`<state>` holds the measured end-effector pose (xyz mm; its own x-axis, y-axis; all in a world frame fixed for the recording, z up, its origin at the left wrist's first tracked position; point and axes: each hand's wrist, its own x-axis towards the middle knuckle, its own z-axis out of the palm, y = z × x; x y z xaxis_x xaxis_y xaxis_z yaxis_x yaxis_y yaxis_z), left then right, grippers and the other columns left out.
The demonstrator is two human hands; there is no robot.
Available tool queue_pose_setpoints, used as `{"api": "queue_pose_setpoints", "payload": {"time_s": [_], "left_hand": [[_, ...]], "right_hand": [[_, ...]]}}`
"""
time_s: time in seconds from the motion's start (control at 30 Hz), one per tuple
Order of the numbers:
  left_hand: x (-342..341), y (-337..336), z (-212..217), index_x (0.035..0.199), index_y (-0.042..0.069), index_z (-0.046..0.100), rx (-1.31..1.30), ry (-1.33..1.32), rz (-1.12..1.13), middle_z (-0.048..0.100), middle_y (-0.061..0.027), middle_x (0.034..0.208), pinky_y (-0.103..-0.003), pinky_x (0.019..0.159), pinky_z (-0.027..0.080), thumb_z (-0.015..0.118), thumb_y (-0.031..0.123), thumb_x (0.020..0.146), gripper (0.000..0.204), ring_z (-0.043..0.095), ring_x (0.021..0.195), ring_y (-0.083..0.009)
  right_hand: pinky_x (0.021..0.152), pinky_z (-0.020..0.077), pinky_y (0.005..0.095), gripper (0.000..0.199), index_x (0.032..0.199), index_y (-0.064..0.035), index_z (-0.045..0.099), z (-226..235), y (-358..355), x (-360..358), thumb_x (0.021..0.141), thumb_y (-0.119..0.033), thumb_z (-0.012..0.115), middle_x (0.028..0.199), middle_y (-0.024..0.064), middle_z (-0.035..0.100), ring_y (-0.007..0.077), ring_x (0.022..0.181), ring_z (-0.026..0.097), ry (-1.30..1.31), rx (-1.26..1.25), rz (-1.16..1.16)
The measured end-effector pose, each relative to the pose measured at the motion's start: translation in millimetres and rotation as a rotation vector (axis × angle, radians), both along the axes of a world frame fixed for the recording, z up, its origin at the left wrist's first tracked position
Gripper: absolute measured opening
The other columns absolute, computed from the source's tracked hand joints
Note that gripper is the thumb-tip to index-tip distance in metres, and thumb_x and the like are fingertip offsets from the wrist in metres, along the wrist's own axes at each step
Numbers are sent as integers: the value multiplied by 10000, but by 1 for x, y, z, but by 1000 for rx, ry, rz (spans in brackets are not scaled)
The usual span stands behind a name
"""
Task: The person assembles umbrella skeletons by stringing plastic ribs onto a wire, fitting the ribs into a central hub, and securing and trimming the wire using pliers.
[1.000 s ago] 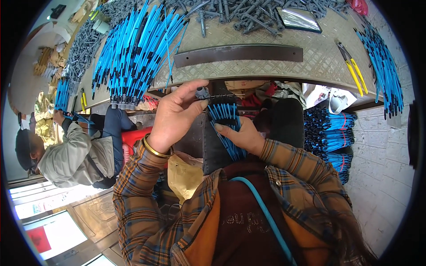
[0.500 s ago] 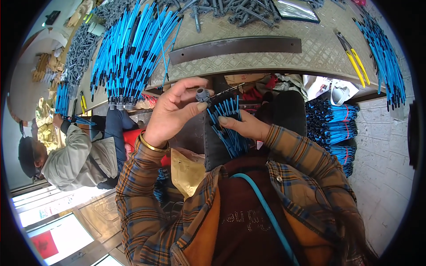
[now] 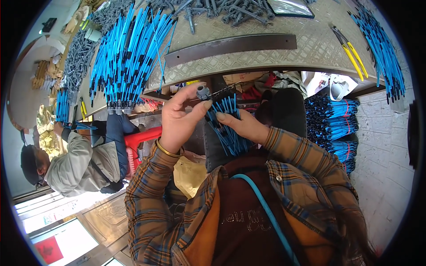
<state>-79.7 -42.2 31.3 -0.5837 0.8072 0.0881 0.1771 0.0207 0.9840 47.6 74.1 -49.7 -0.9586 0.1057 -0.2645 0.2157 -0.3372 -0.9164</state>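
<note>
My left hand [image 3: 179, 119], with a gold bangle at the wrist, pinches a small grey connector [image 3: 203, 92] between thumb and fingers just below the table edge. A thin dark wire runs right from the connector. My right hand [image 3: 243, 127] grips a fanned bundle of blue cables [image 3: 227, 126] close beside the left hand. Both hands are raised in front of my chest, and their plaid sleeves come up from the lower edge.
A patterned metal table [image 3: 310, 44] carries a large pile of blue cables [image 3: 126, 57], a flat grey metal bar [image 3: 230, 45], yellow-handled pliers [image 3: 350, 51] and grey connectors [image 3: 222, 11]. Tied blue cable bundles [image 3: 333, 122] are stacked at the right. Another person [image 3: 75, 164] sits at the left by a red stool [image 3: 142, 137].
My left hand's fingers have closed more tightly on the grey connector, and both hands have stayed together under the table edge. The view has shifted slightly.
</note>
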Motion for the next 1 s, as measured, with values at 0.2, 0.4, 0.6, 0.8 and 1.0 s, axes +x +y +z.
{"api": "queue_pose_setpoints", "payload": {"time_s": [0.2, 0.4, 0.6, 0.8, 1.0], "left_hand": [[-8, -1, 0, 1119, 12, 556, 71, -189, -89, 596, -31, 1016, -233, 784, 459, 631, -55, 753, 379, 552, 903, -90], [-20, -5, 4, 1115, 10, 558, 50, -260, -244, 592, -42, 1043, -246, 804, 458, 623, -58, 758, 369, 558, 912, -99], [-21, -7, 13, 1119, 12, 552, 1, -213, -299, 594, -43, 1033, -249, 815, 455, 628, -49, 758, 374, 557, 918, -100], [-21, -4, 16, 1086, 14, 551, -30, -308, -300, 596, -29, 988, -248, 810, 458, 630, -39, 762, 337, 556, 908, -94], [-24, 6, 39, 1029, 17, 573, -220, -330, -301, 593, -33, 983, -238, 791, 464, 638, -17, 764, 275, 555, 900, -95]], "right_hand": [[723, 432, 263, 588, 978, -12, 596, -4, 4, -1, 824, -569, 487, 873, 53, 585, 119, 802, 527, 16, -59, 88], [733, 428, 258, 630, 999, -24, 579, -13, 8, -5, 801, -614, 480, 898, 49, 575, 121, 827, 520, 24, -104, 205], [734, 422, 252, 637, 987, -33, 584, 1, 9, -1, 789, -629, 483, 869, 34, 567, 112, 808, 514, 16, -115, 245], [731, 420, 251, 620, 964, -34, 590, 0, 6, 1, 796, -621, 481, 847, 28, 562, 105, 809, 511, 31, -147, 211], [705, 415, 244, 601, 936, -27, 595, 1, 4, 5, 808, -603, 483, 814, 16, 556, 94, 765, 496, 19, -129, 122]]}}
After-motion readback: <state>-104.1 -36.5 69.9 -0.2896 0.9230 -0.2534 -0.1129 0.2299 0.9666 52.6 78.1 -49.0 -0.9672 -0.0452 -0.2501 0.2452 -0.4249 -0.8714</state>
